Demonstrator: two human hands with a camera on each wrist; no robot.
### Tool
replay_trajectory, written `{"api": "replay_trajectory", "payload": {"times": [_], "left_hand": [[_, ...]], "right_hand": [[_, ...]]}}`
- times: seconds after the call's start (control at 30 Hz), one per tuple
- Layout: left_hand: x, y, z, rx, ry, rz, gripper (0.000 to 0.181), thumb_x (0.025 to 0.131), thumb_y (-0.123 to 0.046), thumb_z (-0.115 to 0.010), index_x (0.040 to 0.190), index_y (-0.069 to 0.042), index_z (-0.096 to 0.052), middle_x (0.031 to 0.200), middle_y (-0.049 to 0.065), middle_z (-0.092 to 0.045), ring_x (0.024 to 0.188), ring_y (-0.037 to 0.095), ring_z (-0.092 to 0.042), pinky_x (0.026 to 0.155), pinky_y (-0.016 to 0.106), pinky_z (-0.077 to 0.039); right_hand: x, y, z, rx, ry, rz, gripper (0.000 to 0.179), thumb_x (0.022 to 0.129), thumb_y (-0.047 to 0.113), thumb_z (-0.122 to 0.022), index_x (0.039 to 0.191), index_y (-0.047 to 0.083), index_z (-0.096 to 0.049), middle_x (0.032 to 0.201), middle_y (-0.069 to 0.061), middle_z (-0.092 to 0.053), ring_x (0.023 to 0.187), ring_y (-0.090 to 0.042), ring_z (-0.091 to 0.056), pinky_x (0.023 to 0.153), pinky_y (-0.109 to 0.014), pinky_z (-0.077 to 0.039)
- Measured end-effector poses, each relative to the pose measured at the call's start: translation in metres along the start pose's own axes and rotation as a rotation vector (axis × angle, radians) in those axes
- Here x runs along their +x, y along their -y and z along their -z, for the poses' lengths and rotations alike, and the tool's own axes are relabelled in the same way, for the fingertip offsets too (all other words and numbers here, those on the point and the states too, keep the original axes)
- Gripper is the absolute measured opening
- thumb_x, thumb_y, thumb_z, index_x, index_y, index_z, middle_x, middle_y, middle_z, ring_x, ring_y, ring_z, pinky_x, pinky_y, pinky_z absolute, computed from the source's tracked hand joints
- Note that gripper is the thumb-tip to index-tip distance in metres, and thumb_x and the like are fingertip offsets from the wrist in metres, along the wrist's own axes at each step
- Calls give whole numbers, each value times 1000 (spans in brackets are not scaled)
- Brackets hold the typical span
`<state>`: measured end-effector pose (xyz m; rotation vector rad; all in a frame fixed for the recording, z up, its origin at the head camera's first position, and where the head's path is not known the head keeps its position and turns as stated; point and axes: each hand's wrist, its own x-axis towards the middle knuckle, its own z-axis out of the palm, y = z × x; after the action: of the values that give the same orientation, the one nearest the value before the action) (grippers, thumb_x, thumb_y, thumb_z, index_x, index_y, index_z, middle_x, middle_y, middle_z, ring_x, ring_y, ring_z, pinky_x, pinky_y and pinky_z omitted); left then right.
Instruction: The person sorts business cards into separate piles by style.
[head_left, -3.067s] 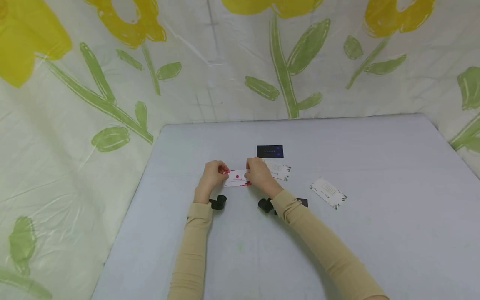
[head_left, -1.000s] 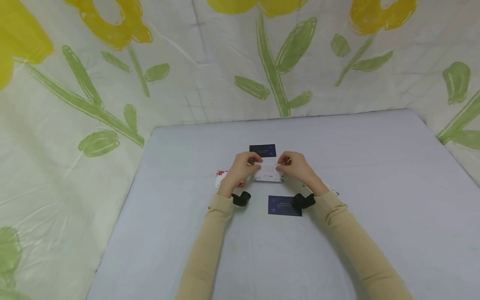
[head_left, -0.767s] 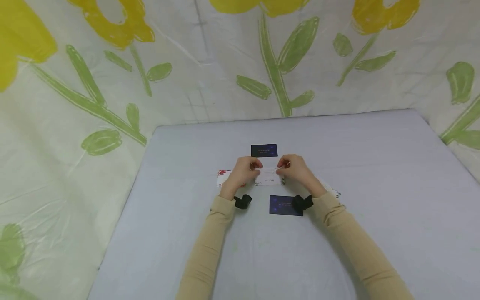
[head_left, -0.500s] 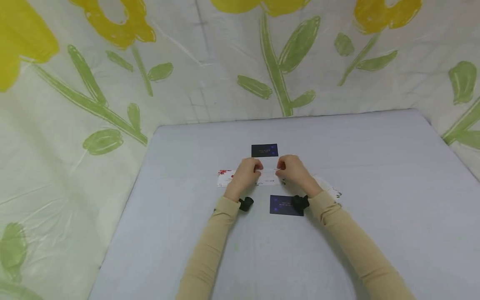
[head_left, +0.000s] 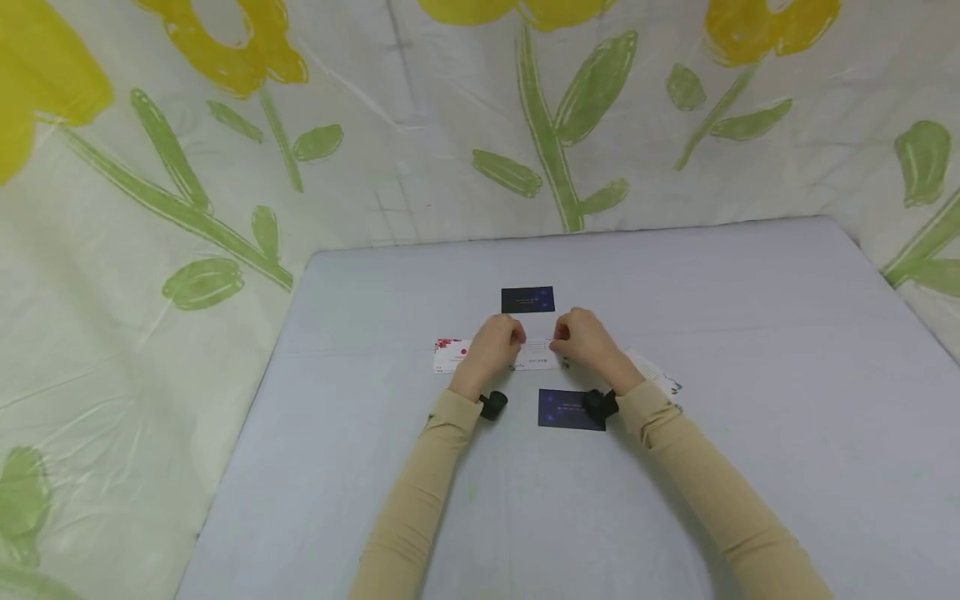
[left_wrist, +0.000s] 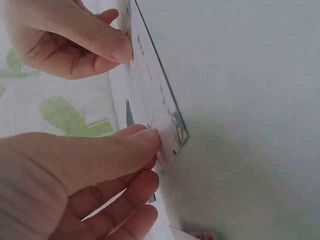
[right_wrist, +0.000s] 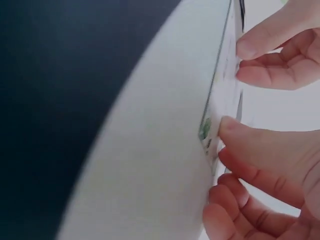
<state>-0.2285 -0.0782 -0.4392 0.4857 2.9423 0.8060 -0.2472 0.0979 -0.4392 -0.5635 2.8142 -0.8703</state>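
A white card with small print and green leaf corners (head_left: 536,356) lies flat, or almost flat, on the table in the head view. My left hand (head_left: 492,346) pinches its left end between thumb and forefinger. At the opposite end my right hand (head_left: 588,340) does the same; in the right wrist view its thumb (right_wrist: 240,132) is at the card's edge near a green leaf print. Partly behind my left hand is a white card with red flowers (head_left: 450,356), just left of the held card.
A dark blue card (head_left: 528,300) lies beyond the hands. A second dark card (head_left: 562,408) is nearer, partly covered by the right wrist camera (head_left: 598,405). Another leaf-printed white card (head_left: 652,372) lies slanted beside the right forearm. All rest on the pale table (head_left: 750,333).
Both hands went from the red-flowered card to the leaf-printed white card. That card was tilted up a second ago, then was lowered to the table beside the red-flowered one. Lately the hands hardly move.
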Motion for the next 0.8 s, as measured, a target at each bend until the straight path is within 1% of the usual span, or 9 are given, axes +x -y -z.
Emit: {"api": "replay_trajectory", "payload": {"times": [0.13, 0.27, 0.37, 0.47, 0.5, 0.57, 0.63, 0.73, 0.8], "left_hand": [[-1, -2, 1, 7, 4, -4, 9, 84, 4, -60, 88, 1, -67, 90, 11, -65, 82, 21, -58, 76, 31, -48], [0, -7, 1, 32, -2, -20, 11, 87, -2, -59, 92, 0, -68, 92, 11, -65, 82, 21, -58, 77, 31, -48], [4, -15, -2, 49, -28, -72, 15, 89, -8, -57, 96, -2, -69, 92, 9, -64, 84, 19, -58, 79, 29, -47], [10, -28, -7, 15, -18, -135, 16, 91, -9, -56, 99, -3, -68, 95, 7, -63, 89, 18, -58, 81, 27, -46], [12, -34, -9, 5, -4, -158, 16, 92, -9, -56, 101, -3, -68, 96, 7, -63, 91, 17, -58, 82, 26, -46], [16, -47, -13, -23, 46, -204, 18, 92, -8, -56, 104, -3, -67, 101, 7, -63, 96, 18, -58, 85, 25, -45], [20, -60, -19, -16, 102, -260, 20, 92, -8, -55, 110, -3, -64, 108, 7, -63, 102, 17, -57, 89, 23, -43], [26, -77, -31, 46, 183, -350, 26, 93, -9, -54, 118, -4, -61, 118, 6, -60, 112, 17, -53, 96, 21, -38], [29, -86, -39, 99, 228, -403, 30, 93, -8, -53, 122, -5, -58, 123, 6, -57, 116, 16, -50, 98, 20, -35]], "right_hand": [[-3, -5, 2, 40, -4, 40, 8, 80, 6, -66, 76, -1, -67, 77, -10, -57, 73, -22, -51, 66, -35, -43], [-12, -14, 14, 84, -36, 93, 10, 84, 6, -63, 82, -2, -69, 78, -11, -61, 72, -22, -53, 66, -35, -44], [-24, -25, 33, 87, -85, 88, 11, 86, 6, -62, 87, -3, -69, 80, -12, -62, 74, -23, -54, 66, -35, -44], [-40, -38, 51, 67, -116, 63, 12, 87, 6, -61, 90, -4, -68, 82, -13, -63, 76, -25, -54, 68, -36, -44], [-46, -42, 57, 59, -115, 53, 13, 87, 6, -61, 91, -5, -67, 83, -14, -63, 76, -25, -54, 68, -37, -44], [-58, -48, 65, 34, -99, 25, 14, 88, 7, -60, 92, -5, -66, 83, -14, -63, 77, -26, -55, 69, -39, -45], [-70, -54, 70, 2, -66, -15, 16, 87, 9, -61, 93, -6, -65, 85, -15, -62, 77, -26, -55, 69, -41, -45], [-85, -60, 73, -39, 5, -89, 23, 83, 12, -65, 94, -8, -61, 87, -18, -61, 78, -29, -56, 70, -44, -46], [-94, -63, 73, -59, 57, -138, 30, 80, 16, -69, 94, -8, -59, 89, -19, -60, 79, -30, -56, 69, -44, -46]]}}
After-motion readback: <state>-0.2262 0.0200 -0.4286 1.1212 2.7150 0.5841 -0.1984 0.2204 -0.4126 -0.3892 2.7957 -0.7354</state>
